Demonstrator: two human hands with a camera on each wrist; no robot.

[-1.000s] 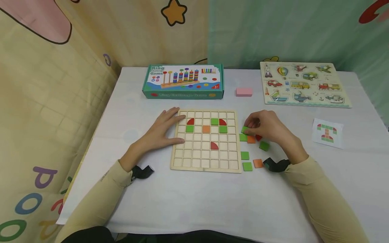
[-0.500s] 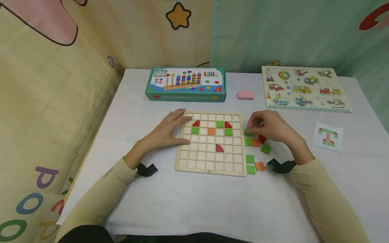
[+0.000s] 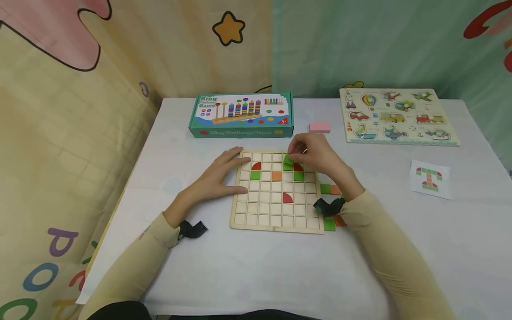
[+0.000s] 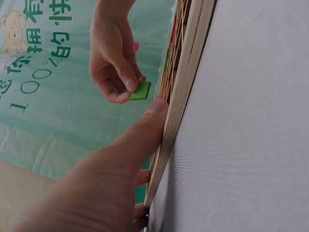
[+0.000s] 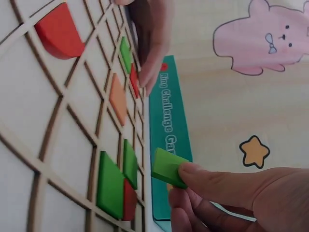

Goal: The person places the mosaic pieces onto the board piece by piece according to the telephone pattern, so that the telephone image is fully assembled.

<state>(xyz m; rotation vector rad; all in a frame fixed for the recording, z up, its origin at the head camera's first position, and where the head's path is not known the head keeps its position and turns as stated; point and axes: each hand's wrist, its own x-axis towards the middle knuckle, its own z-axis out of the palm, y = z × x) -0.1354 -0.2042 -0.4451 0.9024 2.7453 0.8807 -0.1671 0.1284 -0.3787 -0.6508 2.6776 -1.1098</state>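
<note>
My right hand [image 3: 314, 151] pinches a green square tile [image 5: 166, 166] between thumb and fingers, just above the upper right part of the wooden grid board [image 3: 264, 221]. Spread over the board's left edge is my left hand [image 3: 212, 178], its thumb [image 4: 149, 121] resting against the wooden rim. In the board's cells lie an orange square tile [image 3: 277, 176], several green square tiles [image 3: 255, 175] and red quarter-circle tiles [image 3: 287, 198]. To the right of the board, loose green [image 3: 330, 224] and orange tiles [image 3: 335, 190] are partly hidden by my right forearm.
A printed pattern card [image 3: 430, 177] lies at the right. Along the back stand a green ring game box [image 3: 241, 132], a pink block [image 3: 320, 127] and a vehicle picture puzzle [image 3: 400, 115]. Curtains [image 3: 372, 44] hang behind the white-covered table [image 3: 256, 266].
My right hand has lifted a green tile from the loose tiles and carried it left over the board. The left hand stays on the board's left edge.
</note>
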